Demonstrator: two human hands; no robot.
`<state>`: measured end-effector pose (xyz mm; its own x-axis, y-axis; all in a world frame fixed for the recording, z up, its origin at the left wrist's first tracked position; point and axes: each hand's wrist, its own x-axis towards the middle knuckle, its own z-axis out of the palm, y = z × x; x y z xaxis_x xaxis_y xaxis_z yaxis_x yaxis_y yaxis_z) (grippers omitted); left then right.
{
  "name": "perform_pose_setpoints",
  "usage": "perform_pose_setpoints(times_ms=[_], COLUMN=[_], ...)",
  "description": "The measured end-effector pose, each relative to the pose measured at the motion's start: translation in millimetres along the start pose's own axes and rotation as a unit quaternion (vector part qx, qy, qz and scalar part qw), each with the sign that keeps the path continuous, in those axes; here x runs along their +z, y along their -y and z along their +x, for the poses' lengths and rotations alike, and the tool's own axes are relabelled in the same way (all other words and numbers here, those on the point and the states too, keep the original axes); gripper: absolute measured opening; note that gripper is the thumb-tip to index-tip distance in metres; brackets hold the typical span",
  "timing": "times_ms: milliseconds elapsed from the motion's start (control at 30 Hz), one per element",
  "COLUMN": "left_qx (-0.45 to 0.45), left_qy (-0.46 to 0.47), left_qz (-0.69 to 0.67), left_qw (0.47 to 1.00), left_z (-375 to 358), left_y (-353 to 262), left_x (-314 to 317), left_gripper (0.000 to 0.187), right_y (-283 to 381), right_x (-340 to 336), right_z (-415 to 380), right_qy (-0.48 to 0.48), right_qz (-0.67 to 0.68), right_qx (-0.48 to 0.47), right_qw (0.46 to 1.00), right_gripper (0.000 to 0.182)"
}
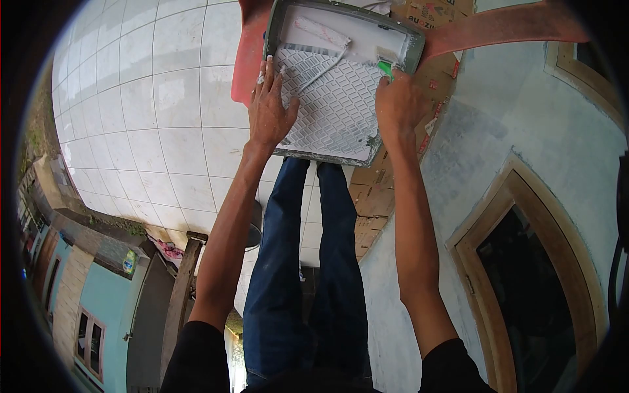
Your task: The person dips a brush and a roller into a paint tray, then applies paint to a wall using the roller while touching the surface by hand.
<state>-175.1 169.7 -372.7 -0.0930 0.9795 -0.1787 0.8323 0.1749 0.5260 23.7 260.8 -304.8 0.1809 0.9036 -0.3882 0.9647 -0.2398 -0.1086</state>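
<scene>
A dark green paint tray (325,159) with a ridged slope lies before me, coated in white paint. My left hand (270,110) rests along its left rim, fingers stretched out, with white paint on the fingertips. My right hand (400,105) is closed around the green handle of a paintbrush (386,67) at the tray's right side. The brush's bristles point into the white paint at the far end. A paint roller (321,31) lies in that deep end, its wire frame running down over the ridges. My fingers hide most of the brush handle.
The tray sits on a red plastic chair (245,72), whose arm (504,29) reaches right. Cardboard (373,190) lies along the wall (485,124) on white floor tiles (164,98). A wood-framed window (524,262) is at right. A dark bucket (254,229) stands by my legs.
</scene>
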Motion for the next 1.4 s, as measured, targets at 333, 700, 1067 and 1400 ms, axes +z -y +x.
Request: perform_pose_setpoints(times_ms=[333, 700, 1067, 1400], left_qx=[-0.001, -0.004, -0.002, 0.003], left_qy=[-0.003, -0.003, -0.008, -0.008], left_qz=[-0.012, -0.018, -0.026, -0.027], left_qw=[1.0, 1.0, 1.0, 1.0], left_z=[-1, 0, 0, 1], left_y=[1, 0, 1, 1], left_x=[0, 0, 1, -2], left_gripper=[0.056, 0.053, 0.05, 0.05], right_y=[5, -10, -2, -5], right_x=[17, 11, -11, 20], right_z=[1, 18, 15, 20], right_qy=[0.047, 0.088, 0.061, -0.003], right_qz=[0.037, 0.022, 0.044, -0.028], right_qx=[-0.098, -0.008, -0.053, -0.172], right_qw=[0.993, 0.996, 0.996, 0.985], right_gripper=[0.022, 0.034, 0.029, 0.023])
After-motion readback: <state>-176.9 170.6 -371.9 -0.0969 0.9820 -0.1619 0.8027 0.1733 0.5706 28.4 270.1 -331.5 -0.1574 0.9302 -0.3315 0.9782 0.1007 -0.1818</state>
